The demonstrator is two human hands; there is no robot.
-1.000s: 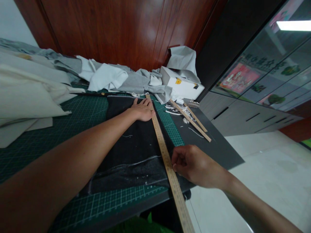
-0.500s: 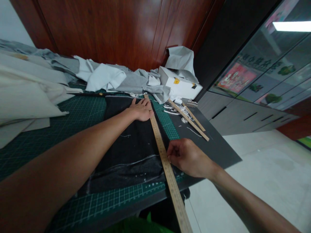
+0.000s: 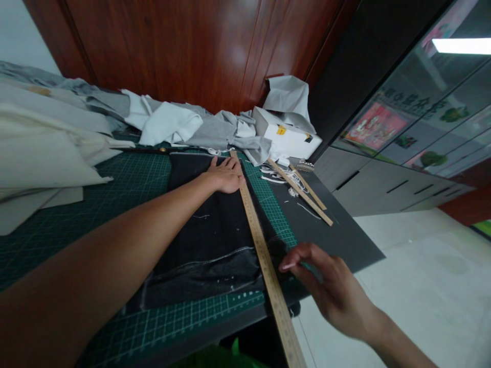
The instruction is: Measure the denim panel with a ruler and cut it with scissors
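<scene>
My left hand (image 3: 226,176) lies flat with fingers spread on black fabric (image 3: 215,220), its thumb side against a long wooden ruler (image 3: 258,240). The ruler runs along the fabric's right part and sticks out past the table's front edge. To the right of the ruler, my right hand (image 3: 324,281) is closed in a pinch over the fabric's near right corner. A small pale spot shows at its fingertips; whether it is a nail or a held thing, I cannot make out. Beneath the fabric lies a green cutting mat (image 3: 141,179) with a grid.
Cream cloth (image 3: 42,148) is heaped at the left. Grey and white cloths (image 3: 169,122) line the back, beside a white box (image 3: 287,135). Two wooden strips (image 3: 303,194) and tangled white cord (image 3: 273,174) lie at the right. A glass-fronted cabinet (image 3: 406,133) stands beyond.
My right hand has moved away from the ruler, to the right and toward me, still pinched. My left hand keeps its place on the fabric and ruler. The view has shifted slightly.
</scene>
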